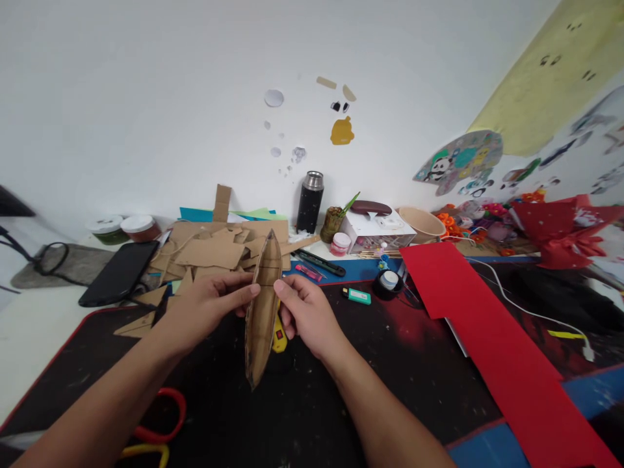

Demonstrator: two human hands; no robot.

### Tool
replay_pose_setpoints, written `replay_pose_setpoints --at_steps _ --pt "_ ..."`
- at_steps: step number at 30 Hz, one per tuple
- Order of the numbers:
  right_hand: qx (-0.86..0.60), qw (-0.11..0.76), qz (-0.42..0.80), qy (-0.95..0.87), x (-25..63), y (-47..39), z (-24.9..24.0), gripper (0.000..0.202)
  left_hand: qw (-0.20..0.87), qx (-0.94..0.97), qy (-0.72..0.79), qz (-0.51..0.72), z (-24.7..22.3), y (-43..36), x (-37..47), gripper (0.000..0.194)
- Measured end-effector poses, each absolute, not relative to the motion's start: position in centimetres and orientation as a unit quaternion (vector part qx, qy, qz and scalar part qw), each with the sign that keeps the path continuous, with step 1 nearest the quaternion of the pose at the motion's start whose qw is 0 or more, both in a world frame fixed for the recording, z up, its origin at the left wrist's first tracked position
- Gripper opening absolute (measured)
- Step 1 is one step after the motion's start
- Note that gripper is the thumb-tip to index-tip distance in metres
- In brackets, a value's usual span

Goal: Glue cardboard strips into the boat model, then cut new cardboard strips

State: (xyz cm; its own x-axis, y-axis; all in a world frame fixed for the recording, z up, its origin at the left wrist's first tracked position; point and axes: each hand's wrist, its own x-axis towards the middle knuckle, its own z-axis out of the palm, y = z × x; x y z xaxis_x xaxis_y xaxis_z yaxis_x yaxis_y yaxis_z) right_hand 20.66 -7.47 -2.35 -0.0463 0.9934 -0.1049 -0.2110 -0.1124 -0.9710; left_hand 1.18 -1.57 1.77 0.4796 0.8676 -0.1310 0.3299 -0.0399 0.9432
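A narrow cardboard boat point(264, 305), pointed at both ends and hollow along its length, is held up above the dark desk mat point(214, 416). My left hand point(227, 296) pinches its left side near the middle, thumb on the rim and fingers behind. On the opposite rim my right hand point(307, 309) grips with thumb and fingers. Partly hidden behind the boat and my right hand lies a yellow utility knife point(279, 338). Red-and-yellow-handled scissors point(168, 416) rest near my left forearm, which covers part of them.
Cardboard scraps point(209, 250) pile up behind my left hand, beside a black phone point(118, 274). A black flask point(311, 203) stands against the wall. Right of my hands lie a green lighter point(358, 296), a dark cutter point(322, 262) and large red paper point(492, 344).
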Motion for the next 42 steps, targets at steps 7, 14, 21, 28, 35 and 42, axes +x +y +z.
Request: replay_pose_setpoints --at_steps 7,14,21,28,35,42 --pt "-0.46 0.513 0.588 -0.423 20.6 -7.6 -2.3 0.054 0.533 0.679 0.439 0.249 2.0 -1.6 1.3 0.039" --pt "-0.461 0.512 0.583 -0.43 20.6 -7.6 -2.2 0.055 0.527 0.686 0.435 0.249 2.1 -1.6 1.2 0.038" --pt "-0.466 0.509 0.58 -0.433 20.6 -7.6 -2.2 0.054 0.507 0.689 0.453 0.25 1.4 -1.5 1.1 0.041" --pt "-0.468 0.493 0.586 -0.44 20.5 -7.6 -2.4 0.053 0.407 0.696 0.545 0.228 1.9 -0.7 0.5 0.058" --pt "-0.501 0.539 0.518 -0.436 21.3 -7.2 -2.3 0.049 0.209 0.786 0.561 0.155 4.5 1.0 -3.5 0.048" --pt "-0.602 0.43 0.368 -0.563 20.7 -7.8 -2.6 0.028 0.133 0.794 0.587 0.084 4.2 1.6 -4.6 0.046"
